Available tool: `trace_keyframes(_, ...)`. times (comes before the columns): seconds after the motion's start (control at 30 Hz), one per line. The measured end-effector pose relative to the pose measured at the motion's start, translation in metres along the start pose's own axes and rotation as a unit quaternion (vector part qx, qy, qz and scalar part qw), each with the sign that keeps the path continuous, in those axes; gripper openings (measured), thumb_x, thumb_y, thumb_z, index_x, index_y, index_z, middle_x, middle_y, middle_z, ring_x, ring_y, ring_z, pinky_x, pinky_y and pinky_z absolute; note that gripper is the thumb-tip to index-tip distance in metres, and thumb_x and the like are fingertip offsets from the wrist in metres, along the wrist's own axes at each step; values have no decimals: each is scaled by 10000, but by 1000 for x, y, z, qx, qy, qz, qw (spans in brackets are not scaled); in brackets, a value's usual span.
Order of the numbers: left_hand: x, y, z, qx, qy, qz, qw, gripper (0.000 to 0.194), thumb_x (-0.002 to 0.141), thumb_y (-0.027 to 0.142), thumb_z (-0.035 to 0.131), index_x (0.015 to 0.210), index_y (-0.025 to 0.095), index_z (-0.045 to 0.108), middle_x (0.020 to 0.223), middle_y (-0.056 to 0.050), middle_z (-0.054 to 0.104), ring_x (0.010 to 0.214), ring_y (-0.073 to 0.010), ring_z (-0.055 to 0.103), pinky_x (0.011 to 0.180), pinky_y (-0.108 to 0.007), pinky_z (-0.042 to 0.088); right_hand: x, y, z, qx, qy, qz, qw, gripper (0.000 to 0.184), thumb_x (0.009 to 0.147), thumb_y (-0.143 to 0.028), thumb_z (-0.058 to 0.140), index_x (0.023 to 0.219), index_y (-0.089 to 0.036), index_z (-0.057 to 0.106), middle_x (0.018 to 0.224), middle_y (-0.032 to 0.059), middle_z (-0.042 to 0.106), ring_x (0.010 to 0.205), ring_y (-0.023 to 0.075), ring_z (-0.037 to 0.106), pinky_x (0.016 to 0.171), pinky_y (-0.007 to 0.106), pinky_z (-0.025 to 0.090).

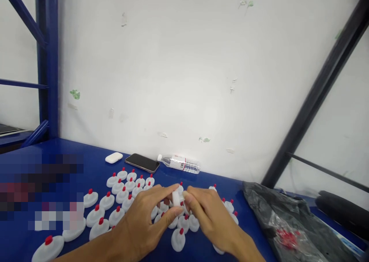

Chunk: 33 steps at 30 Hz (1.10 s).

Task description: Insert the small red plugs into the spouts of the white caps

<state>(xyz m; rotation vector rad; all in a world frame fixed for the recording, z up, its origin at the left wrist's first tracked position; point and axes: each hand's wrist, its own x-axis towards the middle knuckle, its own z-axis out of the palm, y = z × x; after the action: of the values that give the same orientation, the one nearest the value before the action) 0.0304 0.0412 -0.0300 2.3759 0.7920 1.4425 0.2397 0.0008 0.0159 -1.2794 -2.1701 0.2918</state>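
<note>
My left hand (144, 219) and my right hand (211, 216) meet over the blue table (201, 181), both pinched on one small white plastic cap (176, 197) held between the fingertips. Under and around them stand several white caps with red tips (121, 194), set upright in rough rows on the left and in a looser cluster below my hands. More of these caps (178, 239) sit just in front of my wrists.
A white earbud case (113, 157), a dark phone (142, 162) and a lying clear water bottle (180, 164) rest by the white wall. A black plastic bag (288, 219) with small red parts (286, 237) lies at right. Blue and black rack posts stand at both sides.
</note>
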Motion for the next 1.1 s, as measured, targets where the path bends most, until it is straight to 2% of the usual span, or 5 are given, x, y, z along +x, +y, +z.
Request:
trace_keyframes(0.1, -4, -5, -1, 84, 6, 80, 993, 469, 1063, 397, 494, 1507, 246, 500, 1231, -73, 718, 1135, -267, 660, 985, -392, 571, 1, 13, -17, -27, 86, 27, 996, 432, 1115, -453, 343, 787, -242, 530, 759, -33, 586, 690, 153, 532, 679, 317, 350)
trace_keyframes(0.2, -5, -7, -1, 151, -29, 131, 979, 452, 1021, 242, 511, 1471, 199, 522, 1294, -118, 663, 1244, -327, 575, 1037, -510, 545, 2, 37, -29, -142, 127, 76, 979, 345, 1103, -453, 380, 954, -255, 620, 890, 4, 667, 817, 200, 599, 740, 346, 388)
trace_keyframes(0.53, -5, -1, 2, 119, -91, 139, 979, 345, 997, 79, 438, 1295, 183, 575, 1179, -100, 622, 1164, -291, 533, 972, -474, 545, 2, 75, -14, -227, 21, 92, 969, 305, 1044, -385, 506, 873, -226, 702, 877, 68, 718, 940, 297, 607, 831, 433, 413)
trace_keyframes(0.87, -5, 3, 0, 98, -121, 131, 979, 312, 992, 57, 425, 1241, 176, 572, 1151, -96, 606, 1138, -271, 526, 957, -432, 534, 2, 87, -35, -90, 111, 145, 979, 590, 1064, -632, 302, 919, -252, 729, 998, 88, 754, 1042, 320, 621, 990, 493, 371)
trace_keyframes(1.1, -9, 0, 4, 74, -112, 124, 983, 282, 1006, 81, 401, 1185, 200, 584, 1152, -89, 607, 1139, -274, 515, 965, -431, 514, -5, 151, -37, 152, 145, 256, 944, 907, 913, -900, 196, 1209, -235, 737, 1318, 118, 714, 1363, 338, 535, 1218, 504, 252)
